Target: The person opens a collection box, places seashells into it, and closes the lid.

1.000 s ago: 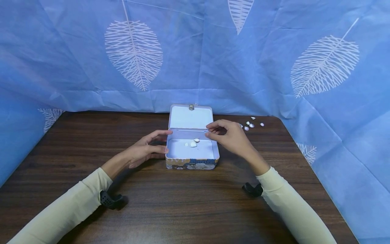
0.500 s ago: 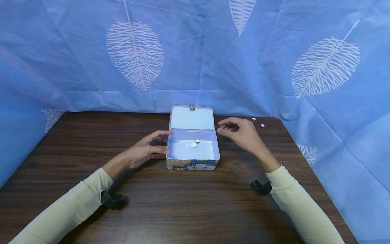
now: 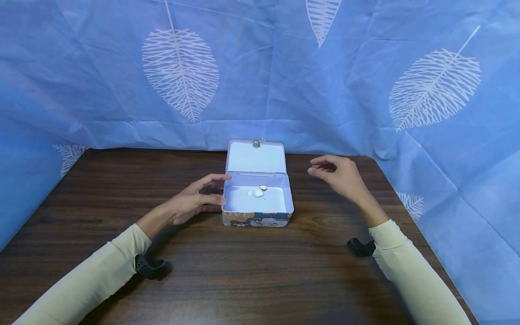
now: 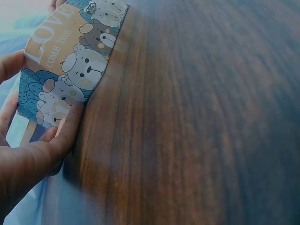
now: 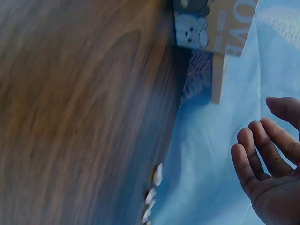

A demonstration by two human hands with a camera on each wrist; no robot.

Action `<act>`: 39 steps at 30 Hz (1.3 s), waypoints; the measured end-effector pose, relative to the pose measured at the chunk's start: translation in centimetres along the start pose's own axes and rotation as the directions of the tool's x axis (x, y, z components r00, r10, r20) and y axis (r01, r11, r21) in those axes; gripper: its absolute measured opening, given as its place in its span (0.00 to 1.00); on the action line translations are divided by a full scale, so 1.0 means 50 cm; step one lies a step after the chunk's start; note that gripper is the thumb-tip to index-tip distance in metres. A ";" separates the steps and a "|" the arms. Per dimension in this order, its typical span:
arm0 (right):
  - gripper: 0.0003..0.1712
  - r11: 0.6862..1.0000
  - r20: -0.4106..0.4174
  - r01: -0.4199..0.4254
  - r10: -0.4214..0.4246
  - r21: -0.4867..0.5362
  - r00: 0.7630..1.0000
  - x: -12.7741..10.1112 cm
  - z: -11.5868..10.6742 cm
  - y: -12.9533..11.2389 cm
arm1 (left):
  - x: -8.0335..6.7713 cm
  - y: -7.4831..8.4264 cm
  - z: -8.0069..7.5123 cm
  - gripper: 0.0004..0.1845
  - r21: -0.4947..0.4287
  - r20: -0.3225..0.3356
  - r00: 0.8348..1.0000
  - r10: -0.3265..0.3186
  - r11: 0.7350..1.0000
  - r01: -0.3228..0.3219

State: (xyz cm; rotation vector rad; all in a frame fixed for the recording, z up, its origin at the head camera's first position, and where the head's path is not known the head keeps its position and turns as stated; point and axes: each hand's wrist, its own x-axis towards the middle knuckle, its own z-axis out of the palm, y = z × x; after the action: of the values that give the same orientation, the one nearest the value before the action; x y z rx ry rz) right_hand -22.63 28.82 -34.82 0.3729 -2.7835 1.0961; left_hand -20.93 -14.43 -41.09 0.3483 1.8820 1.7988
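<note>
An open tin box (image 3: 257,219) printed with cartoon bears stands on the table, its hinged lid (image 3: 256,155) raised at the back. Inside lie a few small white shells (image 3: 258,193). My left hand (image 3: 188,198) holds the box by its left end, thumb and fingertips at the rim and side; the left wrist view has a finger low on the printed wall (image 4: 86,68). My right hand (image 3: 341,178), fingers loosely bent and nothing between them, is over the table to the right of the box. Several loose shells (image 5: 158,174) appear in the right wrist view; the hand hides them in the head view.
The dark wood table (image 3: 252,275) has its rounded back right corner (image 3: 367,160) beyond the right hand. A blue cloth (image 3: 260,81) with white leaves hangs along the back and sides. The raised lid stands close to it.
My right hand has moved right, away from the box rim, and now covers the loose shells in the head view. The left hand, the box and the shells inside it stay put.
</note>
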 end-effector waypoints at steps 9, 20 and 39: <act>0.25 0.996 -0.012 -0.063 0.062 -0.068 0.998 0.009 -0.025 0.052 | 0.003 -0.005 -0.003 0.43 0.007 0.001 1.000 0.004 1.000 -0.004; 0.25 0.989 -0.023 -0.114 0.112 -0.098 0.993 0.025 -0.056 0.118 | 0.001 -0.007 -0.001 0.43 0.004 0.005 1.000 0.012 1.000 -0.012; 0.30 0.952 0.108 -0.230 0.255 -0.199 0.961 0.068 -0.044 0.201 | -0.001 -0.001 0.001 0.40 0.020 0.001 1.000 0.008 1.000 -0.009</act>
State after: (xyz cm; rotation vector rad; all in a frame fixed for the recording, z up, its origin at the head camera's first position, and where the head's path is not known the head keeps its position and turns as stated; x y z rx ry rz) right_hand -28.60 36.82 -39.08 0.0847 -3.0829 0.8717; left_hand -20.86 -14.41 -41.12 0.3652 1.9017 1.7857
